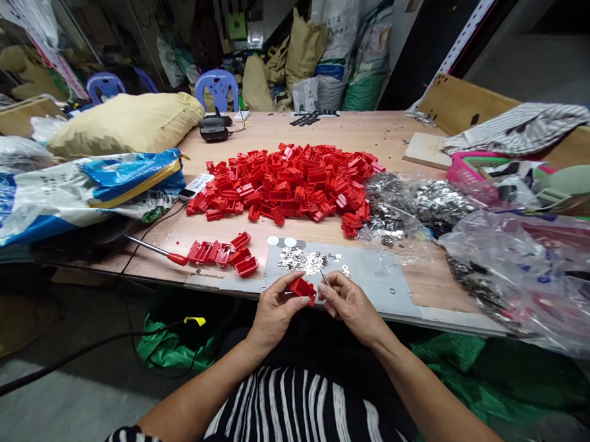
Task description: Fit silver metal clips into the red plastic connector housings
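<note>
My left hand (pixel 276 309) grips a small red plastic housing (pixel 302 288) between thumb and fingers, just over the table's front edge. Close on its right, my right hand (pixel 349 302) pinches a thin metal piece (pixel 325 280) pointing up and to the left; its exact kind is too small to make out. Behind both hands, a pile of small shiny metal plates (pixel 302 260) lies on a grey mat (pixel 372 279). Several loose red housings (pixel 222 253) lie to the left, beside a tool with a red tip (pixel 177 259).
A large heap of red housings (pixel 293 181) covers the table's middle. Bags of metal parts (pixel 397 202) and a clear plastic bag (pixel 540 274) lie right, near a pink basket (pixel 463 169). Blue-white sacking (pixel 76 193) and a stuffed tan sack (pixel 126 121) fill the left.
</note>
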Demonstrator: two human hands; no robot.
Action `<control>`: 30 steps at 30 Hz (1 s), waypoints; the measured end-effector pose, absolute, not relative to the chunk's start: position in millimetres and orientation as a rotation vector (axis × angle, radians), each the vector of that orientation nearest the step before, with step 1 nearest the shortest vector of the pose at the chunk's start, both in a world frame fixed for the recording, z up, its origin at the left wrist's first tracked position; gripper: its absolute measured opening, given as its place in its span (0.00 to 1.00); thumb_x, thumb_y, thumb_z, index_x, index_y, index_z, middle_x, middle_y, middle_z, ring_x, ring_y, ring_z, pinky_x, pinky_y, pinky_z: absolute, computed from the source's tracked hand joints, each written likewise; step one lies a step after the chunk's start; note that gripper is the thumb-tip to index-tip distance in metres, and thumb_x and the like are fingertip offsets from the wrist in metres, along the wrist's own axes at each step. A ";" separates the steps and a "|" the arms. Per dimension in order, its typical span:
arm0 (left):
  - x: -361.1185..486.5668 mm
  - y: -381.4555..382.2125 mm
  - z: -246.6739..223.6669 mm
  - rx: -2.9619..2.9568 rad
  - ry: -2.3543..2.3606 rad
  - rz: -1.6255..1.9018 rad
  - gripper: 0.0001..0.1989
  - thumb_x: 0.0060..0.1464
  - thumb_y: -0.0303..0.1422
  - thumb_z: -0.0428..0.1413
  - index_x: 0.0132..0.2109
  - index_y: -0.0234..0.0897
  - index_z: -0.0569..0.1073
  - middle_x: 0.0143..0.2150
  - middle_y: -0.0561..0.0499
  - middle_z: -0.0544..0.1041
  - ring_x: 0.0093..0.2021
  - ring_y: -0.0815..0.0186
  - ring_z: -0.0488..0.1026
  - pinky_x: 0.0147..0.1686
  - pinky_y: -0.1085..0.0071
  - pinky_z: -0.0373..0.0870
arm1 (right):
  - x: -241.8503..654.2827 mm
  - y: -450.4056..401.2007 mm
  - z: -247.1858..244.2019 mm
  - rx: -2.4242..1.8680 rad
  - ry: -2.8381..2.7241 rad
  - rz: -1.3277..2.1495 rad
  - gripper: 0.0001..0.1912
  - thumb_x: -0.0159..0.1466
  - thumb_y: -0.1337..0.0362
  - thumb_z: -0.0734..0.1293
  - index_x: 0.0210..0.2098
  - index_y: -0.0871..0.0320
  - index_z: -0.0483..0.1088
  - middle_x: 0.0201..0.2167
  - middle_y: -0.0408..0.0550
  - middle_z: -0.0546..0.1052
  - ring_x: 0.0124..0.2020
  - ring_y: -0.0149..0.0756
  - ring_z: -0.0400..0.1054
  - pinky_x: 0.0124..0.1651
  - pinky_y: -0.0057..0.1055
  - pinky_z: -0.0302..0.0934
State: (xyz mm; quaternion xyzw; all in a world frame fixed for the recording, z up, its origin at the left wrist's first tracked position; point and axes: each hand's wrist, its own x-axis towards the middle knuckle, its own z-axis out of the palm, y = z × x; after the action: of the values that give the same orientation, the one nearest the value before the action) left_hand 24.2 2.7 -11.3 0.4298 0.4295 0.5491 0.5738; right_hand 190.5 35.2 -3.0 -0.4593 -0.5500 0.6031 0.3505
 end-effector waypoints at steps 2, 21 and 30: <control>24.6 3.4 -13.5 0.949 0.959 1.284 0.22 0.48 0.30 0.63 0.53 0.40 0.73 0.41 0.52 0.77 0.40 0.68 0.73 0.44 0.72 0.70 | 193.5 34.6 -2.4 -1.169 -1.435 1.568 0.17 0.60 0.48 0.66 0.33 0.56 0.61 0.26 0.38 0.68 0.17 0.23 0.54 0.20 0.25 0.47; -0.9 29.4 -33.2 1.884 1.293 1.048 0.20 0.49 0.25 0.60 0.51 0.38 0.72 0.48 0.47 0.78 0.49 0.62 0.75 0.51 0.66 0.69 | 195.7 33.6 -3.2 -1.358 -2.206 0.832 0.09 0.64 0.64 0.61 0.40 0.54 0.72 0.36 0.46 0.77 0.37 0.37 0.71 0.40 0.32 0.62; -4.0 33.1 -33.9 1.890 1.268 1.026 0.19 0.49 0.25 0.61 0.49 0.39 0.73 0.44 0.50 0.80 0.45 0.64 0.76 0.47 0.69 0.71 | 194.2 36.4 -6.0 -1.382 -2.296 0.761 0.08 0.64 0.66 0.61 0.38 0.55 0.73 0.35 0.46 0.76 0.36 0.37 0.70 0.40 0.32 0.61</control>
State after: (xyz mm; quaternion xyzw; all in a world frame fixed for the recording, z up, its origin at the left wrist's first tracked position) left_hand -4.0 33.1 -33.9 0.7179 0.4818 0.3900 0.3170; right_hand 194.2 36.4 -6.0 -0.4881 -0.8112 0.2689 0.1771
